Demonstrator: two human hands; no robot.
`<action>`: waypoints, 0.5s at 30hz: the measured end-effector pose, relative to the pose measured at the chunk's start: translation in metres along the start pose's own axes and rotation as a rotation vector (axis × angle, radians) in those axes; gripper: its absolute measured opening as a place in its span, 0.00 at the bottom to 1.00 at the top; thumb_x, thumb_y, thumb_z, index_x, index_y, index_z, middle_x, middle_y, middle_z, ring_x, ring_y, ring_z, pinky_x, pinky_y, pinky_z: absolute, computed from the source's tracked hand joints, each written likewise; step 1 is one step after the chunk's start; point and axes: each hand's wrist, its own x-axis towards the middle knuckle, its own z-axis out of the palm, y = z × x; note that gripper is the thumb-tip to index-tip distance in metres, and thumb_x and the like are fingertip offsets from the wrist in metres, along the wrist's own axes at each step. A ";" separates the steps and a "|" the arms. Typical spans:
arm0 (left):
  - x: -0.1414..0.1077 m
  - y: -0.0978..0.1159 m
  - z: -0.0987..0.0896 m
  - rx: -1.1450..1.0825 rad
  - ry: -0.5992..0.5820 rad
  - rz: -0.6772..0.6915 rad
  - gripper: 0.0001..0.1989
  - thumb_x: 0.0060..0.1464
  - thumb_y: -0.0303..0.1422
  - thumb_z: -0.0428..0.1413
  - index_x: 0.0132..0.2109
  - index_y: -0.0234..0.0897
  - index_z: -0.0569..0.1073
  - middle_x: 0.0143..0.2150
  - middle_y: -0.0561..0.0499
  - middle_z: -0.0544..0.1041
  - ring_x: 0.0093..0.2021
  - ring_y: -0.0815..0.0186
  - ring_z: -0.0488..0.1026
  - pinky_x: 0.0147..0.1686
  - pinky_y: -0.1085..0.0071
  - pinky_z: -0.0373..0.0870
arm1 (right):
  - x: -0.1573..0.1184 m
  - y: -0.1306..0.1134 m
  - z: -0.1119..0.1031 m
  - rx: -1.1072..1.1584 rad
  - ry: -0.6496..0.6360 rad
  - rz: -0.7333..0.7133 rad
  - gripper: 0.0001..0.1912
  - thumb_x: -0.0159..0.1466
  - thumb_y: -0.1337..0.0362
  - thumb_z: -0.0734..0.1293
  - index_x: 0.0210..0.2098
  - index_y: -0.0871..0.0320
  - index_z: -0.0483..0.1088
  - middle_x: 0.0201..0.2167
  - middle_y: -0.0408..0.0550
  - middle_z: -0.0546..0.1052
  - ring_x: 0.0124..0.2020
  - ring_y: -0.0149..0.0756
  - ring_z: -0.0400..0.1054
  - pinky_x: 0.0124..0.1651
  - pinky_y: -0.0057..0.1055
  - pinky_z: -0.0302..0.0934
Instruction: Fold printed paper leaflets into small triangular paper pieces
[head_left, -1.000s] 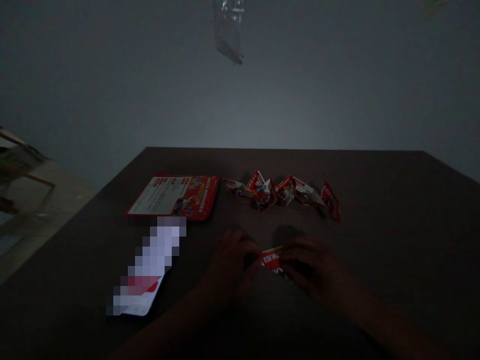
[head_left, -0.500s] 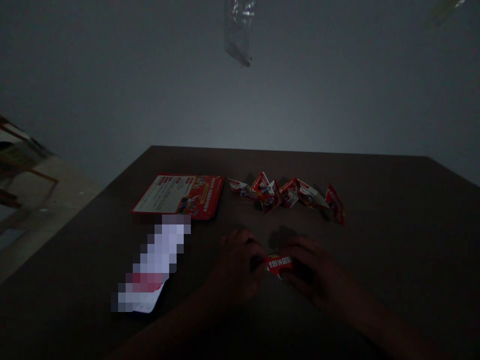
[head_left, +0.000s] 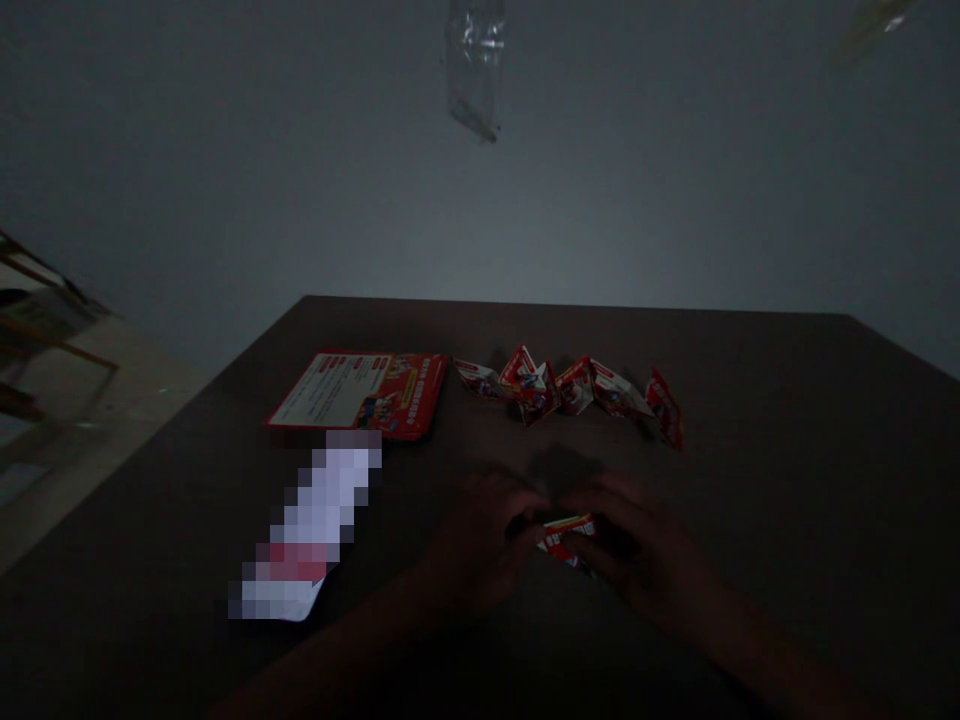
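Note:
Between my two hands is a small folded piece of red printed paper (head_left: 564,541), with white lettering on it. My left hand (head_left: 487,535) pinches its left end with curled fingers. On the other side, my right hand (head_left: 630,535) grips the right end, thumb on the near face. Beyond them stand several red and white folded papers (head_left: 574,388) in a loose row, creased and tilted at different angles. A stack of flat red and white printed sheets (head_left: 337,390) lies to the left of that row. Dim light hides much of my fingers.
A phone (head_left: 315,535) with a bright, pixelated screen lies left of my hands. The dark table (head_left: 750,400) ends at a grey wall (head_left: 637,180). A clear plastic bag (head_left: 475,70) hangs on the wall, and wooden furniture (head_left: 60,340) stands on the floor at far left.
Both hands have shifted slightly, the left one a bit to the right. The paper has turned a little, and more of its printed face shows under my right thumb.

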 end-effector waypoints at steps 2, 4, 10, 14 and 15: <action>-0.001 0.001 0.001 -0.021 -0.011 -0.001 0.10 0.54 0.25 0.54 0.44 0.36 0.70 0.36 0.49 0.72 0.37 0.63 0.66 0.40 0.65 0.59 | 0.000 -0.001 -0.001 -0.037 0.010 -0.030 0.10 0.62 0.69 0.65 0.43 0.53 0.67 0.36 0.47 0.71 0.37 0.37 0.65 0.40 0.34 0.59; -0.003 0.002 0.003 -0.061 -0.014 -0.021 0.11 0.54 0.26 0.54 0.46 0.36 0.69 0.36 0.49 0.72 0.37 0.64 0.66 0.39 0.66 0.60 | -0.001 -0.004 -0.003 -0.088 0.011 -0.061 0.10 0.61 0.66 0.66 0.43 0.54 0.67 0.35 0.47 0.71 0.38 0.38 0.64 0.40 0.35 0.58; -0.008 0.007 0.008 -0.249 0.009 -0.066 0.10 0.53 0.26 0.54 0.44 0.36 0.65 0.36 0.51 0.71 0.36 0.67 0.67 0.37 0.71 0.62 | -0.002 -0.017 -0.005 -0.240 0.033 -0.147 0.09 0.60 0.61 0.68 0.40 0.54 0.70 0.36 0.47 0.73 0.39 0.40 0.62 0.40 0.38 0.53; -0.006 0.012 0.006 -0.370 0.006 -0.103 0.07 0.53 0.26 0.55 0.40 0.36 0.65 0.32 0.54 0.70 0.31 0.71 0.66 0.31 0.75 0.61 | -0.001 -0.021 -0.004 -0.257 -0.008 -0.111 0.04 0.62 0.64 0.67 0.37 0.54 0.71 0.31 0.44 0.72 0.36 0.37 0.63 0.39 0.36 0.52; -0.005 0.013 0.005 -0.400 0.012 -0.113 0.07 0.52 0.26 0.55 0.39 0.36 0.65 0.31 0.55 0.70 0.29 0.71 0.66 0.30 0.76 0.61 | -0.001 -0.022 -0.004 -0.246 -0.021 -0.107 0.03 0.62 0.65 0.66 0.36 0.54 0.71 0.30 0.44 0.72 0.36 0.36 0.63 0.39 0.35 0.52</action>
